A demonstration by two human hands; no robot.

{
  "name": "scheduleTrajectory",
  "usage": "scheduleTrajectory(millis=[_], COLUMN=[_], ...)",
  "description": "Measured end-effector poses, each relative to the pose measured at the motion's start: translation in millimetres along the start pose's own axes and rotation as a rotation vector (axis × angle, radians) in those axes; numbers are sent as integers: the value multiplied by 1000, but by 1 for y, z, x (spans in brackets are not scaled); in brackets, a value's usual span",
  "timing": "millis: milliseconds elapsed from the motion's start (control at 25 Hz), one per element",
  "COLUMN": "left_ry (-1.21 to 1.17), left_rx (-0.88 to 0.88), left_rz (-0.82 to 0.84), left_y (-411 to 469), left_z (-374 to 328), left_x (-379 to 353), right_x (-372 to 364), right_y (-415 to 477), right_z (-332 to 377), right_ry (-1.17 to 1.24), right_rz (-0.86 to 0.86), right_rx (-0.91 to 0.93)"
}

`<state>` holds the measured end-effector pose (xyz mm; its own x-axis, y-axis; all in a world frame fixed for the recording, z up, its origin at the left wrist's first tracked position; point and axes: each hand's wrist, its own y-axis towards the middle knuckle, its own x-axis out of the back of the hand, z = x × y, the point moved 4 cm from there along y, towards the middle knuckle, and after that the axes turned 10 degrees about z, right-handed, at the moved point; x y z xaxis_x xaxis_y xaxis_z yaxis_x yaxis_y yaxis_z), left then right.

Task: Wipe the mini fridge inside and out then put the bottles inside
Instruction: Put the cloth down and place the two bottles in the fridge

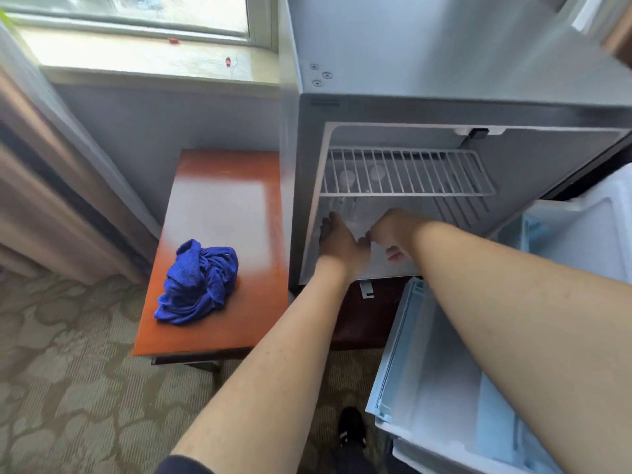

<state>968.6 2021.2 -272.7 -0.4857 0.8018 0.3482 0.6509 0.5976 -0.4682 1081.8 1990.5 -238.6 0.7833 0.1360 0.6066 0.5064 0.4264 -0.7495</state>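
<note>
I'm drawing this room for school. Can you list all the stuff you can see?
Mini fridge: one, grey, right of the table, open.
Fridge door: one, white and pale blue inside, swung open at lower right.
Wire shelf: one, white, upper part of the fridge.
Bottles: at least two, clear, inside the fridge under the shelf; too blurry to count.
Cloth: one, blue, crumpled on the table.
Table: one, reddish-brown, left of the fridge.
Windowsill: one, pale, top left.
Curtain: one, beige, far left.
Carpet: patterned grey-green, on the floor.
Shoe: one, black, bottom centre.
Left hand: inside the fridge, by the bottles.
Right hand: inside the fridge, beside it.
</note>
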Motion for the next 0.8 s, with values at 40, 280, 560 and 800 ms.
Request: scheduleTrajectory(millis=[40,280,560,800], left_ry=[9,66,132,572], left_rx=[-1,-211,-478,-312], left_rz=[12,-50,-15,221], left_y=[-14,-101,-222,-313], left_z=[-5,-38,-120,-162], left_x=[2,19,26,-59], right_x=[0,48,89,97], right_y=[-15,-145,-269,-272], right_z=[0,15,-51,-92], right_ry=[-19,-158,-438,-145], right_rz=[48,-17,-358,-389], right_rx=[-11,267,760,1087])
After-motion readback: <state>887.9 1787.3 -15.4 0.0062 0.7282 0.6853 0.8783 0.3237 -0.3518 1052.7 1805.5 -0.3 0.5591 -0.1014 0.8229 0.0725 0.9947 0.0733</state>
